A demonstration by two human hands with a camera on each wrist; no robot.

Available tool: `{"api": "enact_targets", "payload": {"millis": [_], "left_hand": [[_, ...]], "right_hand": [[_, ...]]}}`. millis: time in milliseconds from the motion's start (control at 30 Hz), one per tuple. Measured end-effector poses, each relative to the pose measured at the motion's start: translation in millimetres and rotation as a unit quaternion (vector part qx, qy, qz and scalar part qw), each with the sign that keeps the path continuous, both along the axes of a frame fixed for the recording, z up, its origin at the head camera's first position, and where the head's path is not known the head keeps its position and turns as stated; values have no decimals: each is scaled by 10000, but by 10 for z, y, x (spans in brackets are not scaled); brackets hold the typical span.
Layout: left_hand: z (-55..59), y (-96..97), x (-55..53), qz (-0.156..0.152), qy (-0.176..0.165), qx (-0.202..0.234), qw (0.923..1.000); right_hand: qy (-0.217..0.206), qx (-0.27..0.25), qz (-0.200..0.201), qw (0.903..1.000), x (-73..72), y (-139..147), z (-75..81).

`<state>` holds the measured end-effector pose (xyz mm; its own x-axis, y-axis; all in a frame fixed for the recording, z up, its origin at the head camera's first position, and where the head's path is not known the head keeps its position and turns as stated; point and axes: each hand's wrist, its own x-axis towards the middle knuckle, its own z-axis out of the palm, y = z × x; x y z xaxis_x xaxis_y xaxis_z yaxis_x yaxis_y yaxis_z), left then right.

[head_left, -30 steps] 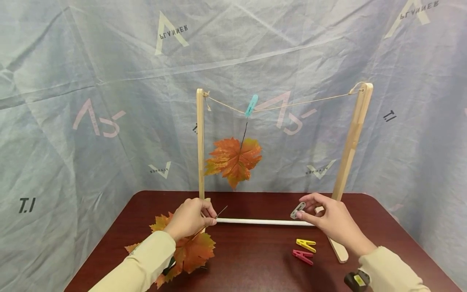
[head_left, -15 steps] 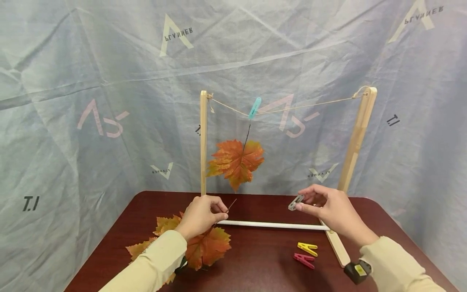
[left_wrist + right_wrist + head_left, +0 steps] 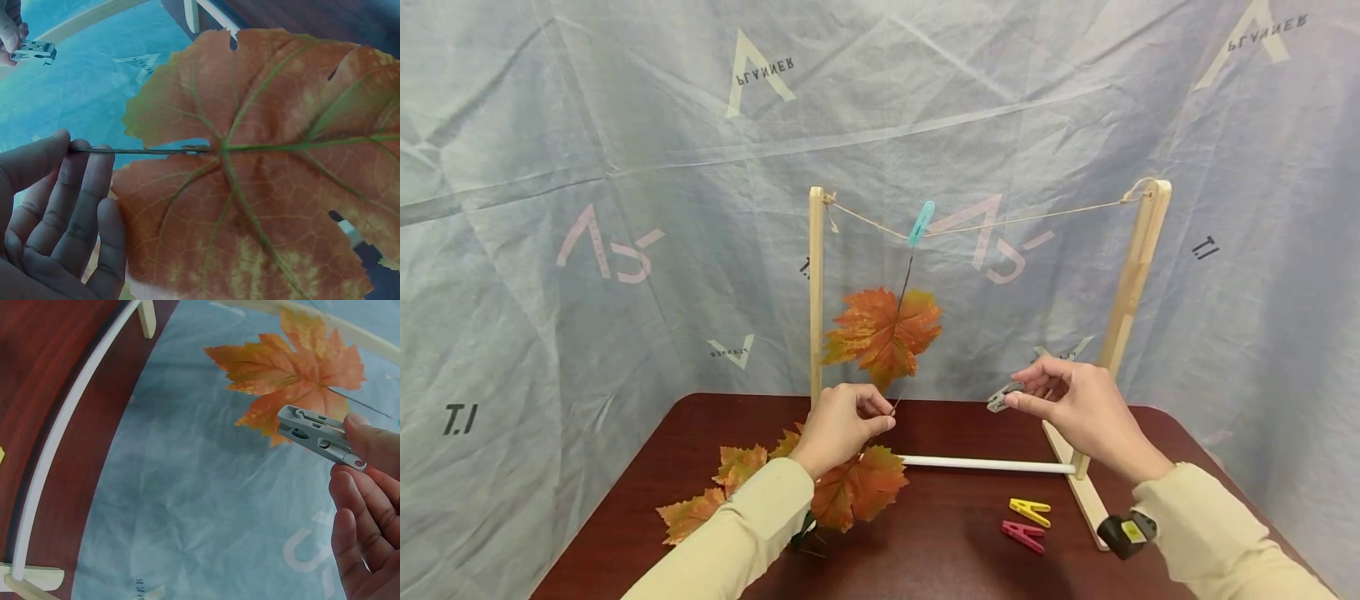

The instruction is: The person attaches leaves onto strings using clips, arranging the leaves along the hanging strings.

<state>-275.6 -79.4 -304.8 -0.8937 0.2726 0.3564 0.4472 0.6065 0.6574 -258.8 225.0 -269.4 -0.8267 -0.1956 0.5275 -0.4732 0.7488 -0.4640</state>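
Observation:
My left hand (image 3: 846, 427) pinches the thin stem of an artificial maple leaf (image 3: 859, 490) between thumb and fingers. In the left wrist view that leaf (image 3: 262, 156) fills much of the picture, its veined side showing. My right hand (image 3: 1078, 408) grips a grey clothespin (image 3: 319, 437) between thumb and fingertips, off to the right of the left hand. Behind both hands another orange leaf (image 3: 887, 332) hangs by its stem from a light-blue clothespin (image 3: 921, 222) on a twine line (image 3: 1030, 218).
Two wooden posts (image 3: 1131, 308) carry the twine, with a white rod (image 3: 985, 463) joining them low down. A yellow clothespin (image 3: 1030, 512) and a red clothespin (image 3: 1023, 535) lie on the dark red table (image 3: 955, 533). More leaves (image 3: 696, 515) lie at the left, partly behind the left forearm.
My left hand has moved right and upward, bringing the pinched leaf along. The right hand has risen slightly with the grey clothespin, which has turned a little.

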Motion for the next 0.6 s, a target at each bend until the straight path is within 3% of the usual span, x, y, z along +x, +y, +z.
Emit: {"api": "enact_targets", "payload": {"millis": [400, 600], "left_hand": [[195, 231, -48, -17, 6, 206, 9998], [289, 281, -136, -46, 156, 459, 9988]], "right_hand": [[266, 24, 78, 9996, -45, -6, 181], [331, 26, 13, 9994, -69, -24, 308]]}}
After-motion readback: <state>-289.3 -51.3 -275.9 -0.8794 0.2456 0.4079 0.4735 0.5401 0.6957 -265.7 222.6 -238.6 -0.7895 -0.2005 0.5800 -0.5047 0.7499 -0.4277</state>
